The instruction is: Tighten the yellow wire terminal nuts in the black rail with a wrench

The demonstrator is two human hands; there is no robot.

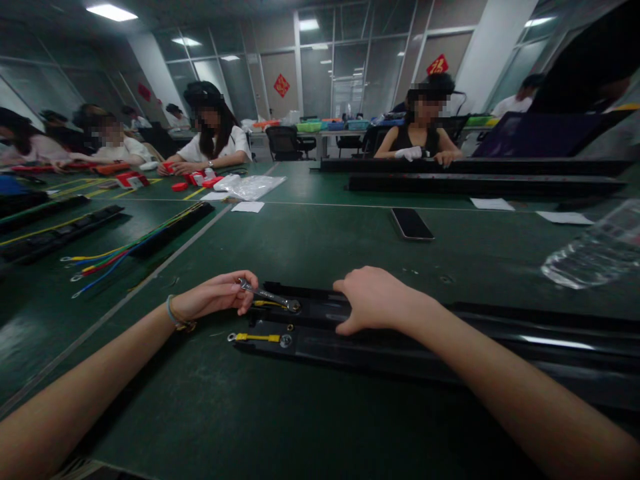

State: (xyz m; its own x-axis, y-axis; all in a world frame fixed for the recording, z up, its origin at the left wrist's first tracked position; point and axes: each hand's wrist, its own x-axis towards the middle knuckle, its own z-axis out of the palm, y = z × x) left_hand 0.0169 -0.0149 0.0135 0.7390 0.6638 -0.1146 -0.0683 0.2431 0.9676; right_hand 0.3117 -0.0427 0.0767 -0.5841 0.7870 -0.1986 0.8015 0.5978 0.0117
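My left hand (pixel 225 293) grips one end of a metal combination wrench (pixel 273 295). The wrench's far end sits over a bolt on the farther of two long black channels (pixel 315 310), beside a short yellow wire. My right hand (pixel 375 300) rests on that same channel, thumb and fingers spread across it; part of the channel is hidden beneath the hand. On the nearer black channel (pixel 325 343), a short yellow wire (pixel 257 338) with a ring terminal sticks out past the left end, fixed by a round bolt head (pixel 285 341).
A phone (pixel 413 224) lies beyond my right hand, and a clear plastic bottle (pixel 595 247) lies at right. Left are black strips with coloured wires (pixel 115 257). Across the green table (pixel 320 233), co-workers sit near more black channels (pixel 475 181) and a plastic bag (pixel 253 187).
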